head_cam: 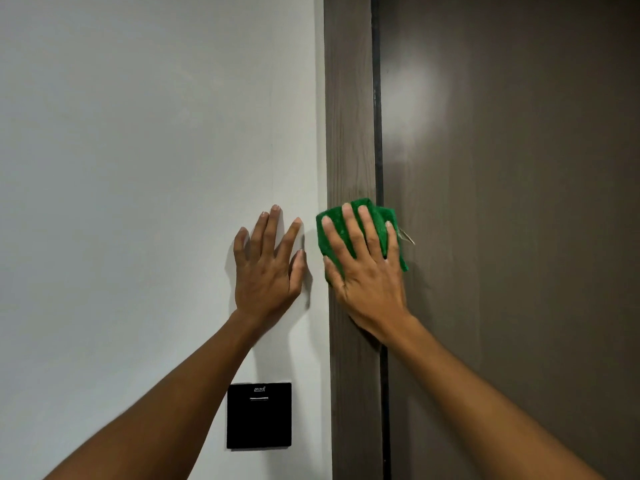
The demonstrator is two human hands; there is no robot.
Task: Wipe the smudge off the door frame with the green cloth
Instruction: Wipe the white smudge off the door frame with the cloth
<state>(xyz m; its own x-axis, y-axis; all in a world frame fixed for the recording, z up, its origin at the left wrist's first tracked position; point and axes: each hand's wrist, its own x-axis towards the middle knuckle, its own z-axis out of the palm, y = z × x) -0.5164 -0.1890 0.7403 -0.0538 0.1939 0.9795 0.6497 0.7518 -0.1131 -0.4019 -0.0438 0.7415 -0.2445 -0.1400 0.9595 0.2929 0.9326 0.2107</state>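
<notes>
Right hand (pixel 363 268) presses green cloth (pixel 360 216) flat on door frame (pixel 349 133), left hand (pixel 268 261) open on wall (pixel 138 168) beside it; wiping underway, smudge hidden, unclear if gone.

A pale grey-white wall (pixel 138 168) fills the left half of the view, plain and evenly lit. A square black card-holder panel (pixel 259 415) is mounted flat on it, low down, near the wall's right edge; it carries a narrow horizontal slot and a small white marking above, too small to read. A dark brown door (pixel 519 202) occupies the right side, closed, with a soft light reflection on its upper part.
</notes>
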